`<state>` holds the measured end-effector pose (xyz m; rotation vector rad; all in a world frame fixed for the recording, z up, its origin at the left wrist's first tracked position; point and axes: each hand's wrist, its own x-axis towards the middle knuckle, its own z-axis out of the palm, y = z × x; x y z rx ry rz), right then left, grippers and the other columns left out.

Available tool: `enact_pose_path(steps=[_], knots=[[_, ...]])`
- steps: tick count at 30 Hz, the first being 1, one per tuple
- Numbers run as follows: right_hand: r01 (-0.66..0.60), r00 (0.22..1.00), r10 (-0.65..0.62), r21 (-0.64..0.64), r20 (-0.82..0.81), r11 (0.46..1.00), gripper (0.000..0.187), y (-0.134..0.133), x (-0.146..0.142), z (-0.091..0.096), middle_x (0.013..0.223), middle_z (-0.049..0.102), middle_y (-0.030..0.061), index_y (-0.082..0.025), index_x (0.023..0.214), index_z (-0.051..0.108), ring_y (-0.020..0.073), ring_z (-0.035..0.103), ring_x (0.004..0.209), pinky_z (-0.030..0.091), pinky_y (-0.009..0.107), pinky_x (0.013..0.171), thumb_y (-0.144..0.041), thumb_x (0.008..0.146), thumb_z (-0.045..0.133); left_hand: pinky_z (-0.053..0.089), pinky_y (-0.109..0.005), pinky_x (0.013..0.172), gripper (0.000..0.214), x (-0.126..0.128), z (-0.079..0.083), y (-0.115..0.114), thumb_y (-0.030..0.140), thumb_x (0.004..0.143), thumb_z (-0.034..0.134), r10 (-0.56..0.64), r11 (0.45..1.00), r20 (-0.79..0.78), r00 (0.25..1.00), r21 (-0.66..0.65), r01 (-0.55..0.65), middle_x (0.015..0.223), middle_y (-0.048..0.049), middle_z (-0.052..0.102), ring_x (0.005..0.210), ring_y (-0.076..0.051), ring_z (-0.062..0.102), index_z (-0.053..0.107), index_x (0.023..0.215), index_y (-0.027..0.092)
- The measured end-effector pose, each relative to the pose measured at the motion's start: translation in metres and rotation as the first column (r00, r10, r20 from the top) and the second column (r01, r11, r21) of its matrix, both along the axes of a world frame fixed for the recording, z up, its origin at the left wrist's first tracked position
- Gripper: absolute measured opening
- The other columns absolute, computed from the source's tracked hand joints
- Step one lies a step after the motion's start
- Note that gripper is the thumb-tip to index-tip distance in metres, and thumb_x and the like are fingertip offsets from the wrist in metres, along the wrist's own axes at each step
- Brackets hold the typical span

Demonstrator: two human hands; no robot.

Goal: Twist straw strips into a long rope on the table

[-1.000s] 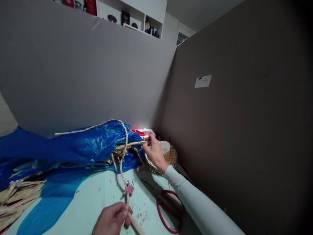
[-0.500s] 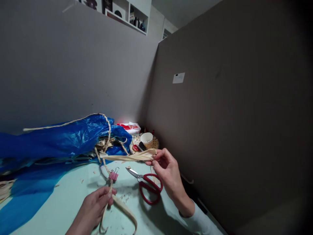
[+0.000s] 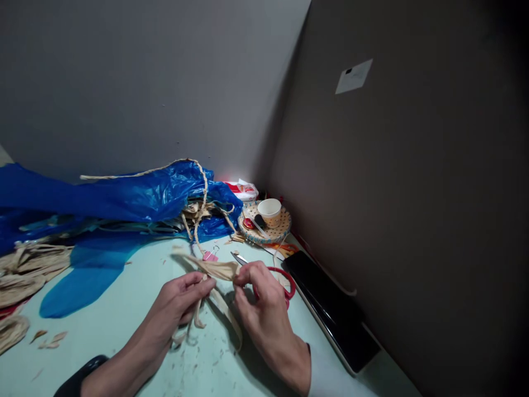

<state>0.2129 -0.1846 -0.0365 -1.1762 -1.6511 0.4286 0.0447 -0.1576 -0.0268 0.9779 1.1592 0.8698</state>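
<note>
My left hand (image 3: 178,300) and my right hand (image 3: 258,295) meet over the pale green table (image 3: 124,342), both pinching a flat tan straw strip (image 3: 215,268) where it joins a braided straw cord (image 3: 201,187). The cord runs up from my hands over a blue plastic bag (image 3: 124,196). A pink binder clip (image 3: 210,256) hangs on the cord just beyond my fingers. Loose strip ends (image 3: 225,311) trail below my hands.
Red-handled scissors (image 3: 281,275) lie just behind my right hand. A dark phone or tablet (image 3: 330,306) lies to the right. A woven coaster with a paper cup (image 3: 269,212) stands in the corner by a red-white packet (image 3: 243,190). Straw bundles (image 3: 28,270) lie at the left. Grey partition walls enclose the table.
My right hand pulled a straw strip out of the blue bag and brought it down to my left hand. Both hands now hold it together at the braid's end.
</note>
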Motion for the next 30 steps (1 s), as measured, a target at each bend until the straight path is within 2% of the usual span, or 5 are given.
enact_pose_path(steps=[7, 11, 18, 24, 30], knots=[[-0.190, 0.971, 0.196, -0.057, 0.139, 0.980, 0.015, -0.019, -0.008, -0.001, 0.087, 0.061, 0.0038, -0.022, 0.081, 0.053, 0.0172, 0.058, 0.080, 0.046, 0.028, 0.067, -0.007, 0.084, 0.053, 0.035, -0.015, 0.047, 0.024, -0.001, -0.003, -0.002, 0.035, 0.074, 0.076, -0.010, 0.998, 0.068, 0.998, -0.054, 0.014, 0.062, 0.0049, 0.059, 0.051, -0.007, 0.049, 0.068, 0.083, 0.015], [-0.115, 0.987, 0.136, -0.213, 0.089, 0.970, 0.012, -0.012, -0.004, 0.006, 0.081, 0.061, 0.0024, -0.021, 0.078, 0.053, 0.0165, 0.058, 0.073, 0.045, 0.029, 0.065, -0.026, 0.086, 0.061, 0.043, -0.019, 0.053, 0.036, -0.003, -0.003, 0.000, 0.036, 0.074, 0.075, -0.064, 0.996, 0.065, 0.996, -0.050, 0.067, 0.070, 0.0011, 0.069, 0.054, -0.010, 0.055, 0.071, 0.104, 0.016], [-0.157, 0.986, 0.167, -0.487, -0.025, 0.859, 0.034, 0.010, -0.001, 0.017, 0.086, 0.066, 0.0030, -0.015, 0.112, 0.056, 0.0166, 0.060, 0.076, 0.042, 0.027, 0.067, -0.035, 0.086, 0.063, 0.034, -0.019, 0.046, 0.045, -0.005, -0.004, 0.005, 0.040, 0.069, 0.080, -0.135, 0.991, 0.016, 0.991, 0.007, 0.135, 0.067, 0.0019, 0.068, 0.045, -0.006, 0.043, 0.073, 0.107, 0.017], [-0.159, 0.982, 0.188, -0.483, 0.012, 0.861, 0.008, 0.011, -0.002, 0.015, 0.068, 0.058, -0.0020, -0.015, 0.088, 0.063, 0.0124, 0.050, 0.063, 0.033, 0.025, 0.059, -0.019, 0.085, 0.057, 0.014, -0.020, 0.043, 0.042, -0.004, -0.005, 0.005, 0.037, 0.067, 0.080, -0.121, 0.992, -0.029, 0.992, 0.020, 0.122, 0.056, 0.0055, 0.056, 0.046, -0.007, 0.033, 0.074, 0.103, 0.016], [-0.083, 0.996, 0.084, -0.493, -0.019, 0.866, 0.005, 0.012, 0.001, 0.011, 0.072, 0.057, -0.0002, -0.015, 0.083, 0.059, 0.0139, 0.048, 0.068, 0.031, 0.025, 0.060, -0.015, 0.084, 0.054, 0.016, -0.021, 0.044, 0.039, -0.001, 0.002, 0.002, 0.026, 0.063, 0.081, -0.096, 0.995, -0.029, 0.995, -0.001, 0.096, 0.061, 0.0046, 0.061, 0.046, -0.007, 0.030, 0.074, 0.100, 0.016]])
